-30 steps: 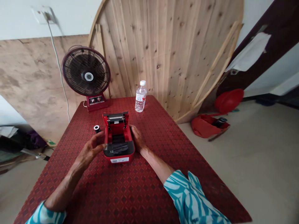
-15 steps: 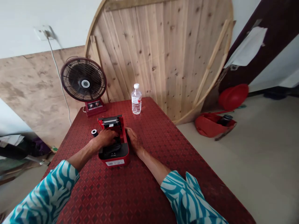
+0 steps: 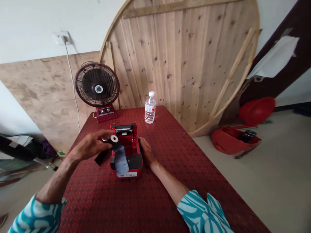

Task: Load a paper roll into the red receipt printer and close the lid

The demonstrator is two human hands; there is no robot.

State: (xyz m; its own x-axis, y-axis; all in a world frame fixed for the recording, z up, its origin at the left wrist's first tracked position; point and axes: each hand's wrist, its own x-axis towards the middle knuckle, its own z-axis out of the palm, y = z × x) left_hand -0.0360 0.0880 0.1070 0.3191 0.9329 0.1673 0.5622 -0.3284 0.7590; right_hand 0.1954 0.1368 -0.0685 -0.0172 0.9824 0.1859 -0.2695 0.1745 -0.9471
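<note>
My left hand (image 3: 91,145) is raised at the left of a small red and black printer (image 3: 131,161), thumb and fingers closed on a dark ribbon roll (image 3: 113,139) with a white core. A bluish-grey translucent length of ribbon (image 3: 120,161) hangs from it across the printer's front. Another black strip hangs below my fingers. The printer's lid (image 3: 125,129) stands raised at the back, showing a red inside. My right hand (image 3: 147,150) lies against the printer's right side, its fingers partly hidden behind the casing.
The printer stands on a table with a red patterned cover (image 3: 155,200). Behind it are a red desk fan (image 3: 98,89) and a clear water bottle (image 3: 150,108). A large round wooden board (image 3: 184,64) leans on the wall. A red container (image 3: 225,139) sits on the floor at right.
My left hand has come out of the printer, up and to the left, now gripping the ribbon roll with ribbon trailing. My right hand stays at the printer's side. The view has shifted slightly.
</note>
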